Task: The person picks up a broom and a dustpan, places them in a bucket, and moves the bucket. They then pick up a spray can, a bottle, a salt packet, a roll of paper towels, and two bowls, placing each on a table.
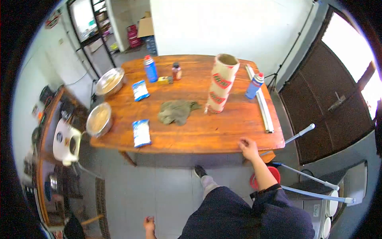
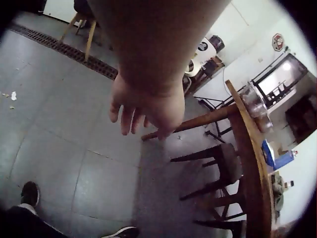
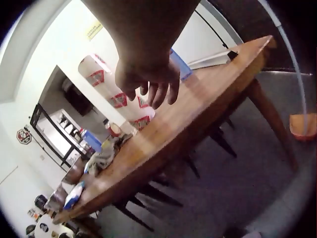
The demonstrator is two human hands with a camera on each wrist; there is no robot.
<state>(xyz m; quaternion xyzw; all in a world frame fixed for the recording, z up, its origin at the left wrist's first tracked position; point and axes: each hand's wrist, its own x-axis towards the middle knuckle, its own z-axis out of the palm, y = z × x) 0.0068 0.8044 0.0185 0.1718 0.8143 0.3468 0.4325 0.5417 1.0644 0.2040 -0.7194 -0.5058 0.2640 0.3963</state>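
My right hand hangs at the front edge of the wooden table, fingers loosely bent and holding nothing. Low by my side, over the floor, my left hand is empty; its fingers hang relaxed in the left wrist view. On the table a crumpled green-grey cloth lies near the middle. Right of it stands a tall printed cardboard tube. Two blue-and-white packets lie on the left. A blue spray can with a red cap stands at the right beside a long white strip.
Two metal bowls with pale brown contents sit at the table's left edge. Toward the back are another blue spray can, a dark-lidded jar and a small yellow box. Stools stand under the table; a red bucket is by its right leg.
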